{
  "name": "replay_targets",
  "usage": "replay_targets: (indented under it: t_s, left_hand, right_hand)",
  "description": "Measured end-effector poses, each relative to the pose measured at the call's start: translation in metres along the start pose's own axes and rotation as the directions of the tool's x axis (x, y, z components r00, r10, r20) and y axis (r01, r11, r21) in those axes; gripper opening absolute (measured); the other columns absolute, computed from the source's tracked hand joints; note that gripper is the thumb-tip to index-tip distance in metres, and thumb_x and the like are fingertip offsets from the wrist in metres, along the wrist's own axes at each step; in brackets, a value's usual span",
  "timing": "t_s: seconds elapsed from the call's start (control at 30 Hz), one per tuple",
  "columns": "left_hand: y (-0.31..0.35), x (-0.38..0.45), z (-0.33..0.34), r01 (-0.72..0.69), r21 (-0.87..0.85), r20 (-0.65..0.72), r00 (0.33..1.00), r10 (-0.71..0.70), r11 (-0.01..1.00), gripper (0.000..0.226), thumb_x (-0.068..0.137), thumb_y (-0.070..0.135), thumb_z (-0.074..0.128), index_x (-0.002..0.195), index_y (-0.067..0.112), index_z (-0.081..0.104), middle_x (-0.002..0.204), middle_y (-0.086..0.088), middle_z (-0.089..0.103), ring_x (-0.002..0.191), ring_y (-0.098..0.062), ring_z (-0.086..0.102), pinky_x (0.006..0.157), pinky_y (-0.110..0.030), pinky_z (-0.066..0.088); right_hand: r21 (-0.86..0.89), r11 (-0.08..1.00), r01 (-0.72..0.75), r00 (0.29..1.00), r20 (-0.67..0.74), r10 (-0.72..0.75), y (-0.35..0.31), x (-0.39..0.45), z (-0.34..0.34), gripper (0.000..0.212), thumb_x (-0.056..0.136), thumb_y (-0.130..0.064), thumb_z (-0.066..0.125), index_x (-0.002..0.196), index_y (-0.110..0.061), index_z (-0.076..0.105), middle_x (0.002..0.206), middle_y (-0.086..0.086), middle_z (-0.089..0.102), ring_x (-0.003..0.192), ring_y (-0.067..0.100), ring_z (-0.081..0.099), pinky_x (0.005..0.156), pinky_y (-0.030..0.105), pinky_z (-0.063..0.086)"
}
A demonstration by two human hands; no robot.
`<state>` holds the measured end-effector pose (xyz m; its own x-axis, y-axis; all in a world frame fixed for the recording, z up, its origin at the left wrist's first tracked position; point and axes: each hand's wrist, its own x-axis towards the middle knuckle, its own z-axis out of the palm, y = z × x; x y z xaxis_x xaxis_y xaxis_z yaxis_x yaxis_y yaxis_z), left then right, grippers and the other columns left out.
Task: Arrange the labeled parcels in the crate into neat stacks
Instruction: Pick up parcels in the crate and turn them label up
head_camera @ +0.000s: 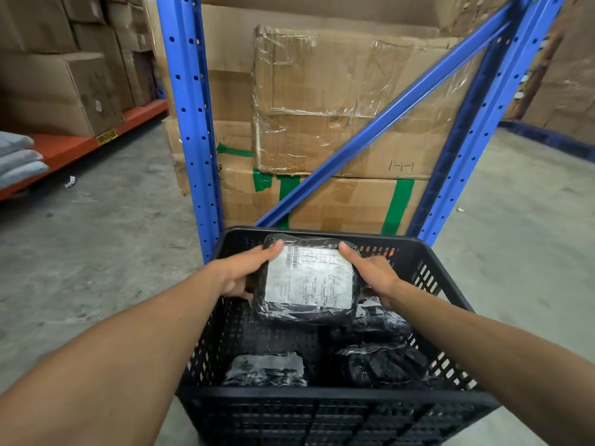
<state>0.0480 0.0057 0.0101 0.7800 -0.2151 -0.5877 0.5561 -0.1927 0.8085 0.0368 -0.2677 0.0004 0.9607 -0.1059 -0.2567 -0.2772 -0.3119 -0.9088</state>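
A black perforated plastic crate point(338, 410) stands on the floor in front of me. Above its far half I hold a black plastic-wrapped parcel point(307, 281) with a white shipping label facing up. My left hand point(248, 272) grips its left edge, thumb on top, and my right hand point(373, 272) grips its right edge the same way. Inside the crate lie other black wrapped parcels: one with a label at the near left point(267, 370), one at the near right point(383, 365), and one partly hidden behind it point(376, 323).
A blue steel rack upright point(190, 123) and diagonal brace point(386, 120) stand just behind the crate, with stacked cardboard boxes point(338, 101) inside. An orange shelf beam point(80, 146) with boxes and folded grey items runs along the left. Bare concrete floor point(96, 236) lies on both sides.
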Motion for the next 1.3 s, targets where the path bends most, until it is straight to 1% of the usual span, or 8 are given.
replay_targets:
  t_s: [0.2,0.4,0.5,0.63,0.8,0.93,1.1,1.3]
  left_hand:
    - [-0.029,0.006,0.003,0.181,0.075,-0.032,0.983,-0.179,0.981,0.095,0.059,0.080,0.066,0.136,0.029,0.048,0.131,-0.007,0.057,0.113,-0.033,0.063,0.081,-0.050,0.058]
    - [-0.040,0.017,-0.005,0.130,-0.201,-0.104,0.983,-0.153,0.971,0.070,0.074,0.045,0.080,0.130,0.018,0.048,0.123,-0.015,0.059,0.100,-0.036,0.064,0.094,-0.060,0.050]
    - [-0.043,0.023,-0.004,0.039,-0.353,-0.183,0.977,-0.110,0.935,0.082,0.073,0.037,0.084,0.141,0.020,0.041,0.125,-0.010,0.063,0.098,-0.033,0.067,0.079,-0.053,0.057]
    - [-0.039,0.031,0.007,-0.018,-0.335,-0.340,0.935,-0.103,0.942,0.071,0.071,0.046,0.083,0.129,0.014,0.056,0.109,-0.003,0.071,0.094,-0.020,0.067,0.062,-0.034,0.053]
    - [-0.048,0.049,0.003,-0.041,-0.250,-0.428,0.901,-0.073,0.967,0.088,0.075,0.043,0.080,0.145,0.008,0.040,0.138,-0.012,0.057,0.118,-0.032,0.061,0.098,-0.047,0.051]
    - [-0.053,0.061,0.007,-0.002,-0.154,-0.382,0.922,-0.058,0.988,0.074,0.081,0.019,0.078,0.143,0.006,0.040,0.138,-0.018,0.056,0.116,-0.037,0.062,0.096,-0.053,0.052]
    - [-0.072,0.072,0.010,0.091,-0.037,-0.417,0.903,-0.098,0.995,0.082,0.090,0.009,0.068,0.155,0.010,0.018,0.161,-0.013,0.024,0.145,-0.035,0.031,0.115,-0.046,0.031]
    - [-0.104,0.099,0.008,0.062,-0.001,-0.484,0.873,-0.054,0.998,0.054,0.087,-0.009,0.062,0.138,0.006,0.051,0.137,-0.014,0.058,0.124,-0.031,0.056,0.100,-0.034,0.046]
  right_hand:
    - [0.156,0.974,-0.163,0.987,0.033,0.160,0.019,-0.002,0.010,0.082,0.062,-0.076,0.076,0.085,0.001,0.067,0.063,0.012,0.060,0.041,0.017,0.056,0.056,0.035,0.062]
    - [0.028,0.933,-0.358,0.888,0.319,0.331,0.025,-0.016,0.013,0.078,0.066,-0.076,0.070,0.121,-0.023,0.054,0.067,0.006,0.059,0.059,0.020,0.063,0.060,0.038,0.065]
    - [0.060,0.919,-0.390,0.855,0.394,0.337,0.022,-0.014,0.015,0.076,0.059,-0.060,0.082,0.122,-0.025,0.057,0.102,0.018,0.068,0.080,0.029,0.074,0.064,0.034,0.066]
    - [0.047,0.906,-0.421,0.821,0.445,0.359,0.027,-0.012,0.036,0.067,0.078,-0.032,0.084,0.134,-0.013,0.054,0.087,0.027,0.078,0.067,0.027,0.079,0.054,0.029,0.064]
    - [-0.058,0.892,-0.449,0.771,0.479,0.420,0.035,-0.009,0.055,0.057,0.078,-0.046,0.082,0.121,-0.019,0.057,0.100,0.026,0.078,0.073,0.029,0.078,0.055,0.031,0.065]
    - [-0.159,0.885,-0.437,0.774,0.436,0.460,0.049,-0.005,0.066,0.058,0.079,-0.053,0.078,0.117,-0.013,0.062,0.094,0.017,0.071,0.065,0.024,0.075,0.054,0.029,0.064]
    - [-0.317,0.867,-0.384,0.776,0.398,0.489,0.071,0.001,0.093,0.062,0.086,-0.057,0.070,0.122,-0.007,0.059,0.102,0.013,0.067,0.068,0.019,0.067,0.050,0.024,0.061]
    - [-0.503,0.823,-0.263,0.807,0.353,0.473,0.092,0.013,0.121,0.085,0.090,-0.064,0.058,0.147,-0.003,0.042,0.138,0.016,0.060,0.084,0.020,0.058,0.064,0.029,0.054]
